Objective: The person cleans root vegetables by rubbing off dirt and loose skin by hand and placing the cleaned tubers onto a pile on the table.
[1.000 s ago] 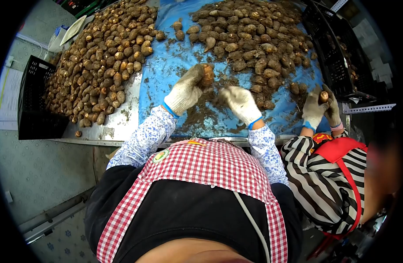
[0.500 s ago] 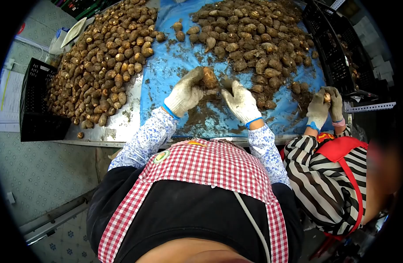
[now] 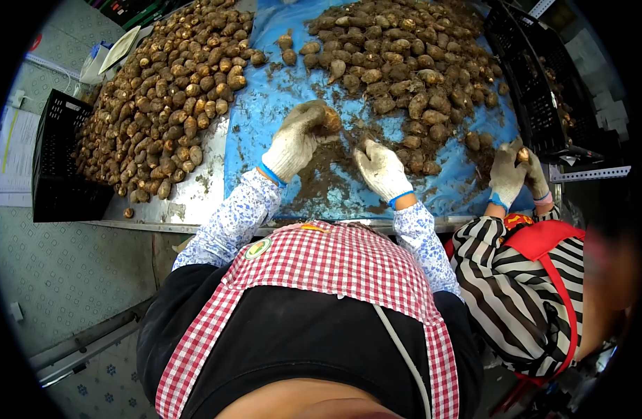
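Observation:
My left hand (image 3: 296,140), in a soiled white knit glove with a blue cuff, is closed around a brown taro (image 3: 331,120) whose rounded end shows past the fingers. Just to the right, my right hand (image 3: 382,167), gloved the same way, has its fingers drawn together. A thin dark shape by its fingertips is too unclear to name. Both hands are above the blue sheet (image 3: 254,129), which is strewn with dirt. Beyond them lies a heap of soil-covered taros (image 3: 405,56); a heap of cleaner-looking taros (image 3: 174,98) spreads at the left.
A black crate (image 3: 59,150) stands at the table's left end, and more black crates (image 3: 537,77) line the right side. Beside me on the right, a co-worker in striped sleeves (image 3: 502,286) holds a small taro in gloved hands (image 3: 509,171). The metal table edge (image 3: 160,227) runs before me.
My left hand has turned, so its glove covers more of the taro. My right hand has shifted slightly left and down, with its fingers closer together.

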The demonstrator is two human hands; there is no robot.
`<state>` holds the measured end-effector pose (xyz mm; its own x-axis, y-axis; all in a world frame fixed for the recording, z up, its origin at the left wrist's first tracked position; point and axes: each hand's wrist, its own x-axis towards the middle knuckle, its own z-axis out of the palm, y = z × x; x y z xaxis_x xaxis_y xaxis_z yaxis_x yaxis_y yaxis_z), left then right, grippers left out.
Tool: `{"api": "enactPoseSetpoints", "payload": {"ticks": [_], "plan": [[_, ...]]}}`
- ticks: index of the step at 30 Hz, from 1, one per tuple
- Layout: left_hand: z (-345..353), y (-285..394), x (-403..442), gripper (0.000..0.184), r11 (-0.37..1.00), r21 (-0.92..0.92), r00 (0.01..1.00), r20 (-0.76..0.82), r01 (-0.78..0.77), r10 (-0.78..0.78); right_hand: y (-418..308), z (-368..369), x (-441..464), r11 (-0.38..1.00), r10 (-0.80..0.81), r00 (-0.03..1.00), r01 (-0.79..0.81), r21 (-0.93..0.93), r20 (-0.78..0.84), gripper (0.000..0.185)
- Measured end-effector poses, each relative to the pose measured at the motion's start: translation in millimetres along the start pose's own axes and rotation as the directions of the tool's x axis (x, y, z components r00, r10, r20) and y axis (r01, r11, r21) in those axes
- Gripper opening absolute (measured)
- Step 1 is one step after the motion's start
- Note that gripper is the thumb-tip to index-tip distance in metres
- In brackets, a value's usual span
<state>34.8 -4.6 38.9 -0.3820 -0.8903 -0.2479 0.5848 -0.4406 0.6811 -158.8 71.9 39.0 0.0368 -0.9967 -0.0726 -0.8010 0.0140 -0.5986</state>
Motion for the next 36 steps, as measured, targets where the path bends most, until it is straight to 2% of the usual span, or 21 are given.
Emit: {"api": "enactPoseSetpoints", "payload": {"ticks": [2, 3, 4, 5, 6, 7, 10, 11, 14, 15, 18, 19, 22, 24, 26, 27, 30, 31, 34, 35, 36], "plan": [[-0.3, -5.1, -0.7, 0.041, 0.998, 0.045, 0.999, 0.000, -0.042, 0.042, -11.4, -3.1, -1.3, 0.997, 0.041, 0.998, -0.038, 0.062, -0.041, 0.036], [1.7, -9.6, -0.2, 0.042, 0.996, 0.074, 0.998, -0.007, -0.056, 0.057, -20.3, -9.1, 3.3, 0.996, 0.092, 0.995, -0.091, -0.019, 0.050, 0.039], [5.9, -12.6, -0.2, 0.043, 0.992, 0.104, 0.997, -0.011, -0.071, 0.072, -22.9, -5.0, 3.8, 0.941, 0.153, 0.983, -0.176, 0.290, 0.099, 0.039], [11.4, -15.9, -2.2, 0.041, 0.995, 0.090, 0.999, 0.006, -0.035, 0.035, -24.8, 0.0, 4.6, 0.785, 0.194, 0.968, -0.252, 0.566, 0.162, 0.039], [18.2, -19.7, -6.5, 0.041, 0.997, 0.075, 1.000, 0.025, -0.003, 0.001, -26.3, 3.7, 6.4, 0.547, 0.208, 0.950, -0.309, 0.778, 0.231, 0.039], [23.9, -20.2, -10.7, 0.040, 0.998, 0.060, 0.999, 0.043, 0.028, -0.031, -27.9, 6.0, 9.1, 0.345, 0.251, 0.932, -0.337, 0.876, 0.260, 0.030], [28.2, -12.0, -17.7, 0.041, 0.969, 0.245, 0.999, 0.008, -0.036, 0.035, -23.5, 8.4, 7.1, 0.231, 0.205, 0.954, -0.266, 0.936, 0.220, 0.030], [27.2, -5.9, -19.6, 0.044, 0.967, 0.254, 0.998, 0.067, -0.027, 0.011, -24.4, 6.7, 5.2, 0.275, 0.188, 0.960, -0.256, 0.927, 0.209, 0.030], [20.0, 14.4, -17.8, 0.049, 0.929, 0.370, 0.950, 0.283, 0.016, -0.129, -29.6, -2.9, 4.4, 0.603, 0.171, 0.966, -0.258, 0.755, 0.194, 0.030], [24.1, 14.4, -17.4, 0.051, 0.880, 0.474, 0.964, 0.246, -0.026, -0.103, -30.4, -1.1, 5.2, 0.656, 0.149, 0.977, -0.214, 0.724, 0.154, 0.029], [21.2, 14.5, -12.1, 0.049, 0.851, 0.523, 0.970, 0.228, -0.046, -0.088, -25.0, 7.1, 7.5, 0.893, -0.085, 0.989, 0.129, 0.430, -0.119, 0.030], [14.6, 9.0, -9.0, 0.046, 0.919, 0.394, 0.980, 0.179, 0.004, -0.081, -20.1, 9.8, 11.6, 0.970, -0.125, 0.985, 0.147, 0.194, -0.120, 0.025], [1.5, -4.5, -6.5, 0.041, 0.994, 0.018, 0.992, 0.062, 0.112, -0.113, -12.2, 3.6, 11.4, 0.981, -0.056, 0.998, 0.050, -0.186, -0.027, 0.022], [11.9, -0.6, -10.7, 0.039, 0.975, -0.159, 0.988, 0.032, 0.153, -0.149, 4.2, 15.1, 12.8, 0.989, -0.098, 0.982, 0.077, -0.130, -0.161, 0.023], [-0.8, -9.0, -6.1, 0.039, 0.976, -0.159, 0.986, 0.104, 0.147, -0.132, -3.4, 12.0, 10.3, 0.997, -0.071, 0.974, 0.074, 0.004, -0.217, 0.028], [-5.6, -13.7, -4.5, 0.039, 0.976, -0.164, 0.986, 0.106, 0.145, -0.129, -9.0, 9.6, 8.8, 0.981, -0.019, 0.978, 0.058, 0.183, -0.208, 0.037], [11.5, -14.6, -9.4, 0.042, 0.987, -0.118, 0.991, 0.094, 0.107, -0.096, -35.3, -5.6, 13.2, 0.978, 0.134, 0.990, -0.126, 0.166, -0.040, 0.039], [17.8, -14.5, -11.9, 0.042, 0.991, -0.094, 0.993, 0.087, 0.091, -0.083, -36.3, -5.1, 14.4, 0.993, 0.098, 0.994, -0.095, 0.064, -0.051, 0.036], [10.2, -16.9, -9.4, 0.044, 0.980, -0.166, 0.990, 0.103, 0.113, -0.097, -25.9, 1.5, 17.4, 0.938, -0.003, 0.998, 0.022, 0.346, -0.055, 0.036], [6.8, -17.0, -9.5, 0.042, 0.963, -0.237, 0.990, 0.086, 0.131, -0.114, -24.7, 8.3, 17.9, 0.958, -0.099, 0.981, 0.140, 0.252, -0.168, 0.030], [3.8, -17.2, -9.2, 0.040, 0.940, -0.307, 0.989, 0.070, 0.148, -0.132, -21.7, 9.8, 19.1, 0.990, -0.080, 0.983, 0.098, 0.106, -0.166, 0.027]]}}
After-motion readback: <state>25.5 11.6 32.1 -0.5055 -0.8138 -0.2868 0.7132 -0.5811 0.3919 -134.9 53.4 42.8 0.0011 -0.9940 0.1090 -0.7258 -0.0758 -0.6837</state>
